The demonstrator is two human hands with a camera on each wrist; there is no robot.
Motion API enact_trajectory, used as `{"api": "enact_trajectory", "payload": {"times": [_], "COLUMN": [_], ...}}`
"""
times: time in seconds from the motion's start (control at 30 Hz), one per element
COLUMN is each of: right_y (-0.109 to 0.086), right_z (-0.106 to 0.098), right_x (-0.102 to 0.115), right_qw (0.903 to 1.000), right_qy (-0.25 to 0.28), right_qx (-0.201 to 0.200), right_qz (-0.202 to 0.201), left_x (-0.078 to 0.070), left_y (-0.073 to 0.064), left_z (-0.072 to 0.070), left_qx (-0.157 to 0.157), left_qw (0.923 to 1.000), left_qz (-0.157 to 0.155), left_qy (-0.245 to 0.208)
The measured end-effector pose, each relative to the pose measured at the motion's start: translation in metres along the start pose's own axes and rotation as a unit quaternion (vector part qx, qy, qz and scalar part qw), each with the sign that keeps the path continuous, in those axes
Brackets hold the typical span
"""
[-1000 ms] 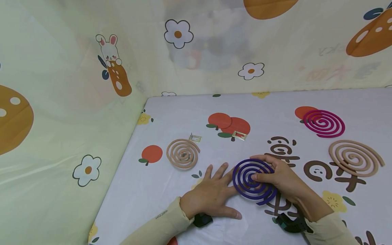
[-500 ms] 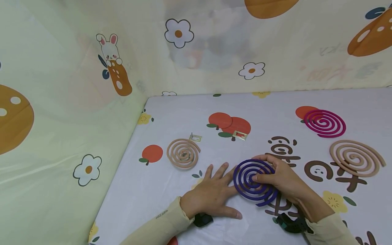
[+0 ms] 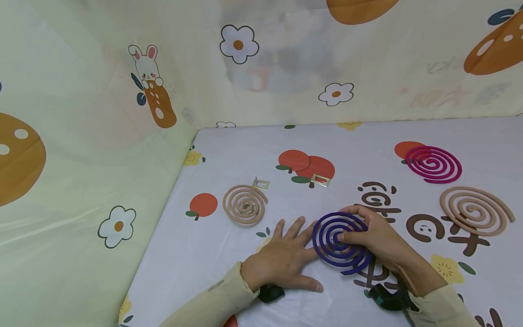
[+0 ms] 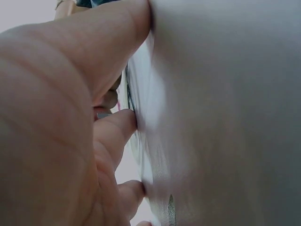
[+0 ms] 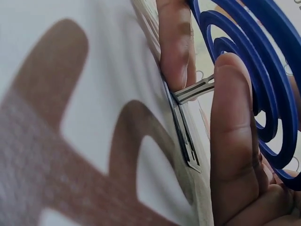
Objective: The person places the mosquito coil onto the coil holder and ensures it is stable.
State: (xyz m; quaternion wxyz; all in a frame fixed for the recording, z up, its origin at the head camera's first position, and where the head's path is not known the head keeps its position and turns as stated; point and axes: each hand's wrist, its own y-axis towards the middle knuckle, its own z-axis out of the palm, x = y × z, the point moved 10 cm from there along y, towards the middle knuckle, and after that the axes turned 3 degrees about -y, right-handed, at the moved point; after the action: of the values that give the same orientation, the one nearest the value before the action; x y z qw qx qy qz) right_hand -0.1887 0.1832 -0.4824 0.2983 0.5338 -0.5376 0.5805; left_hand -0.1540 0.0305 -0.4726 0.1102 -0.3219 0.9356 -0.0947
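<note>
A dark blue mosquito coil is pinched by my right hand, thumb on top near its centre. My left hand lies palm down with fingers spread, its index finger running under the coil's left edge. In the right wrist view a small metal coil stand lies flat on the tablecloth. Its prong rises toward the middle of the blue coil, and a fingertip presses at the base of the prong. From the head view the coil hides that stand.
Left of my hands a beige coil lies near a metal stand. Another stand sits on the printed fruit. Far right are a magenta coil and a second beige coil. A patterned cloth wall bounds the back.
The blue coil has shifted very slightly to the right in my right hand's pinch. My left hand stays in place.
</note>
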Motion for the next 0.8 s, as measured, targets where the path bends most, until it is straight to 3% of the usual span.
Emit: {"api": "enact_trajectory", "payload": {"times": [0.27, 0.8], "right_y": [-0.0002, -0.0033], "right_z": [0.0008, -0.0005], "right_x": [0.0008, 0.0023], "right_qw": [0.9999, 0.9989], "right_qy": [0.01, -0.046], "right_qx": [-0.002, -0.003], "right_qz": [0.003, -0.011], "left_x": [0.0004, 0.0022], "left_y": [0.0001, 0.0008], "left_z": [0.0006, 0.0037], "left_qx": [-0.004, 0.009], "left_qw": [1.0, 0.9999], "left_qz": [0.001, -0.004], "left_qy": [0.007, -0.011]}}
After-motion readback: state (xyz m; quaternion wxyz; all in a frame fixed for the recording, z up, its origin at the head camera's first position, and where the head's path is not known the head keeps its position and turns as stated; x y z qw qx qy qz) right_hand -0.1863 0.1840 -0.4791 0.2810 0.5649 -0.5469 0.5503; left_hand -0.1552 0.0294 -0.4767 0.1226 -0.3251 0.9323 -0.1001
